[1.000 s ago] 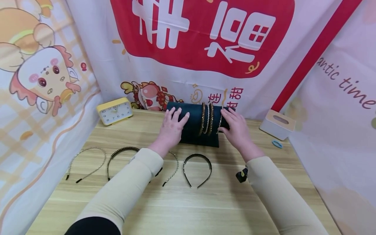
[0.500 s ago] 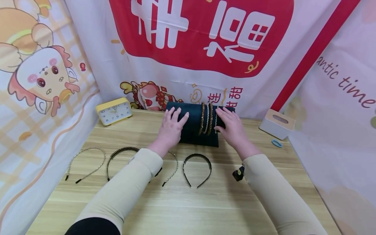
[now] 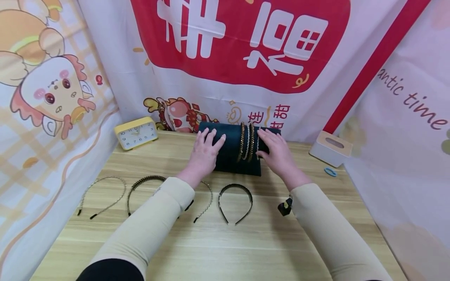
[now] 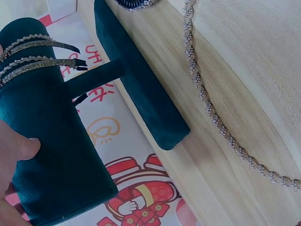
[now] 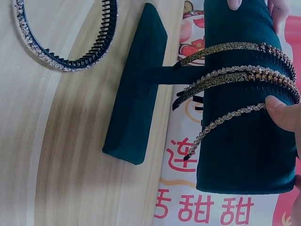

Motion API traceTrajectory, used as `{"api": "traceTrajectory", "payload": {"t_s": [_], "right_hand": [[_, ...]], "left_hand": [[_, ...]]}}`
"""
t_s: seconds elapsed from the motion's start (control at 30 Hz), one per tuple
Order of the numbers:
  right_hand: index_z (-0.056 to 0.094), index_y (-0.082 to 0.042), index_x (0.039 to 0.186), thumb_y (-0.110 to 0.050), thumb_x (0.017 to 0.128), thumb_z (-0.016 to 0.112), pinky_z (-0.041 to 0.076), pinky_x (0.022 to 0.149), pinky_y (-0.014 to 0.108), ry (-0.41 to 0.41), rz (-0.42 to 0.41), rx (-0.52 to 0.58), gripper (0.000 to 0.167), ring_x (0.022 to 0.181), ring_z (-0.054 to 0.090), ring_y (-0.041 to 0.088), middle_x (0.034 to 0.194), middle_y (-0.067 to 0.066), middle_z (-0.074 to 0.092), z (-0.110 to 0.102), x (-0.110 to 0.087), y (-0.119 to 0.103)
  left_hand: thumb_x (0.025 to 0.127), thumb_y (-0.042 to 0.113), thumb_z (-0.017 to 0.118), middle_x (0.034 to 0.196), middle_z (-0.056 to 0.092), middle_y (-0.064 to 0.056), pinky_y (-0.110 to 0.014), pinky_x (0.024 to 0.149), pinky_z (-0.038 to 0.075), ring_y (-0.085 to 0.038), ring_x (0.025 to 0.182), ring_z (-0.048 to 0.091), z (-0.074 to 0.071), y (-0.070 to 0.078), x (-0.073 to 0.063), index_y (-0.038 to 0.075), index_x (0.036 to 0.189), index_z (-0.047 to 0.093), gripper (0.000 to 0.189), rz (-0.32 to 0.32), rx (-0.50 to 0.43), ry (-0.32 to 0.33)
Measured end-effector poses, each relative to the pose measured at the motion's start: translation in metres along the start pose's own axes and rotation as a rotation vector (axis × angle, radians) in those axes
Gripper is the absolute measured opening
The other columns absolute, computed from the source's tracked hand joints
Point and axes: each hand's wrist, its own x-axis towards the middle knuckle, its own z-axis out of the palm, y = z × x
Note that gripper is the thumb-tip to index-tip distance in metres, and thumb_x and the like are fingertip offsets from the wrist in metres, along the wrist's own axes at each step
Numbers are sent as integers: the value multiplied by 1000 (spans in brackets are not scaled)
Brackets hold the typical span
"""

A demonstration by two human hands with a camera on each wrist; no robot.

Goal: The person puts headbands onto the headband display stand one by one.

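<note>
A dark green velvet headband stand [image 3: 228, 146], with a padded roll over a flat base [image 5: 136, 89], stands at the back of the table. My left hand [image 3: 205, 154] holds the roll's left part, thumb [image 4: 28, 148] on its near face and fingers spread over it. On the roll's right part, my right hand [image 3: 277, 152] pinches a thin beaded headband [image 5: 225, 120], thumb [image 5: 282, 113] on its band; its other fingers are mostly hidden. Left of it, several headbands sit close together, among them a gold-and-black one [image 5: 221, 48] and a silvery beaded one [image 3: 247, 144].
Nearer me lie several more headbands: a thin beaded one [image 3: 121, 181] at left, a dark one [image 3: 145, 178], another beaded one [image 3: 210, 199] partly under my left sleeve, and a black toothed one [image 3: 250, 195]. A yellow clock [image 3: 137, 134], tissue box [image 3: 330, 148] and blue ring [image 3: 330, 172] stand around.
My right hand has moved left along the roll, bringing the thin beaded headband closer to the others. Over the last half second it has barely moved. The left hand stays on the roll.
</note>
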Motion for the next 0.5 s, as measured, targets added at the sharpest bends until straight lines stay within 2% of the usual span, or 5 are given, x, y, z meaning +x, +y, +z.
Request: {"api": "traceTrajectory", "payload": {"t_s": [0.13, 0.27, 0.33, 0.4, 0.5], "right_hand": [[43, -13, 151, -21, 86, 79, 15, 117, 50, -12, 9, 16, 75, 143, 30, 23, 152, 5, 42, 0, 1, -1], [41, -11, 151, -19, 85, 80, 13, 117, 50, -5, 74, 119, 77, 143, 31, 27, 153, 8, 40, -2, 0, -7], [43, -11, 150, -18, 85, 80, 17, 116, 49, 48, 107, 193, 76, 141, 34, 28, 152, 9, 42, -3, -2, -14], [49, -9, 146, -14, 83, 81, 26, 113, 48, 147, 96, 264, 70, 134, 41, 31, 145, 12, 48, -4, -4, -25], [60, -2, 131, -7, 82, 81, 46, 95, 43, 260, -9, 357, 54, 110, 57, 29, 121, 14, 61, 2, -14, -40]], "left_hand": [[91, 11, 68, 151, 31, -23, -56, 116, 10, -46, 140, 23, 1, -1, -1, 19, 149, 42, 64, -1, 10, -9], [91, 11, 69, 150, 31, -23, -55, 116, 9, -46, 139, 25, 3, -1, -1, 19, 149, 42, 64, 7, 19, -4], [91, 11, 69, 150, 32, -23, -55, 116, 9, -46, 139, 25, 3, -1, -1, 19, 149, 43, 64, 8, 15, 6], [91, 11, 69, 149, 33, -23, -55, 116, 9, -46, 139, 26, 3, -1, -1, 18, 148, 44, 63, 10, 10, 19], [92, 11, 68, 149, 33, -23, -55, 116, 9, -46, 139, 27, 2, -2, -1, 18, 147, 45, 61, 12, 1, 32]]}}
